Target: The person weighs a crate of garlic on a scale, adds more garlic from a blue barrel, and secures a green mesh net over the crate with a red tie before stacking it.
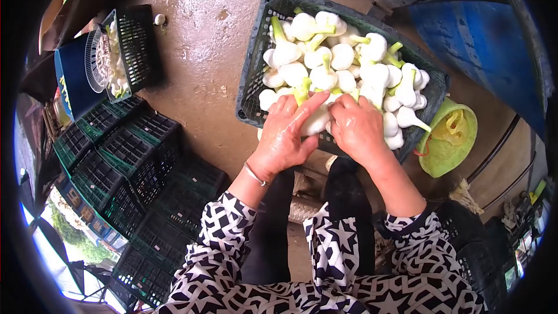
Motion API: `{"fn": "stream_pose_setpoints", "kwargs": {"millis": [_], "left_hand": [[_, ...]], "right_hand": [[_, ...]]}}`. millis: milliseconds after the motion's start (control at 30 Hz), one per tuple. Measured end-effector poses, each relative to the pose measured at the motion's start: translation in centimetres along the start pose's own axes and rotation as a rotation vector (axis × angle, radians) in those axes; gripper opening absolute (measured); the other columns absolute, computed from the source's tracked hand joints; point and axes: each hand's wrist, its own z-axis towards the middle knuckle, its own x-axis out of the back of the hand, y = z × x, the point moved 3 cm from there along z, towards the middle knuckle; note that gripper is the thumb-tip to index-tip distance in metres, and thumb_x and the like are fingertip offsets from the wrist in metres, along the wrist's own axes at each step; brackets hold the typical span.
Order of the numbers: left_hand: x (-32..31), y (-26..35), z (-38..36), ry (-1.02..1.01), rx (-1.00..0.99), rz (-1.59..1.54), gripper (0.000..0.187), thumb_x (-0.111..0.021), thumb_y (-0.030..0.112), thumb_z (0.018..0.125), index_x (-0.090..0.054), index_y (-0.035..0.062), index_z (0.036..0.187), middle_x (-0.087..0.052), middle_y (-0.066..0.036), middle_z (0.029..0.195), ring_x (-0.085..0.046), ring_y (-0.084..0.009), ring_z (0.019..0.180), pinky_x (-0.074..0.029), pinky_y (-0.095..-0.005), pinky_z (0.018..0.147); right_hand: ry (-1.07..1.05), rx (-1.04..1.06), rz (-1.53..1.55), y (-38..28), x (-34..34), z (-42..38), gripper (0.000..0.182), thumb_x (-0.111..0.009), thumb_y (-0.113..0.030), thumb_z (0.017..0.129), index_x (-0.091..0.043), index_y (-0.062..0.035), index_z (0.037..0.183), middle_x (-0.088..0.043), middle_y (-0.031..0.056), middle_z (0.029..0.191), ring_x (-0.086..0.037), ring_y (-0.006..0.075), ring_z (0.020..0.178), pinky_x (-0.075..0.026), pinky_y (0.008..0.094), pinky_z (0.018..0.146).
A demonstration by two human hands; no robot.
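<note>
A dark plastic crate in front of me holds a heap of white garlic bulbs with short green stems. At its near edge, my left hand is closed around one garlic bulb, whose smooth white side shows between thumb and forefinger. My right hand presses against the right side of this same bulb, fingers curled together; their tips are partly hidden among the heap. A metal bangle circles my left wrist.
Stacked black crates stand at left. Beyond them, another crate of bulbs adjoins a blue container and a white round basket. A yellow-green basin sits right of the garlic, near a large blue drum. One bulb lies on the wet floor.
</note>
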Motion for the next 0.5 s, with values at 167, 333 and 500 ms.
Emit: {"fn": "stream_pose_setpoints", "kwargs": {"millis": [167,333,500], "left_hand": [[-1.6,-0.6,2.5,-0.113,-0.076,0.109,0.084,-0.066,0.006,0.057,-0.046,0.0196,0.137,-0.054,-0.014,0.114,-0.049,-0.0362,0.103,-0.042,-0.0441,0.089],[-3.1,0.2,4.9,-0.176,-0.292,0.198,0.065,-0.067,0.018,0.063,-0.055,0.0159,0.126,-0.053,-0.014,0.124,-0.048,-0.0358,0.113,-0.032,-0.0485,0.098],[-3.4,-1.3,6.5,-0.141,-0.304,0.102,0.057,-0.069,0.025,0.063,-0.057,0.0143,0.118,-0.055,-0.017,0.117,-0.049,-0.0376,0.099,-0.036,-0.0489,0.090]], "right_hand": [[0.273,-0.245,0.290,4.8,1.0,-1.6,0.025,-0.070,-0.021,0.080,-0.064,-0.0072,0.100,-0.064,0.0088,0.098,-0.063,0.0299,0.085,-0.050,0.0374,0.070],[0.458,-0.212,0.655,7.8,3.2,-2.9,0.022,-0.070,-0.004,0.080,-0.063,0.0008,0.100,-0.063,0.0122,0.095,-0.062,0.0202,0.089,-0.048,0.0305,0.081],[0.555,-0.180,0.408,10.2,6.0,-3.4,0.037,-0.067,0.000,0.075,-0.063,-0.0017,0.112,-0.063,0.0146,0.110,-0.062,0.0267,0.096,-0.048,0.0337,0.084]]}}
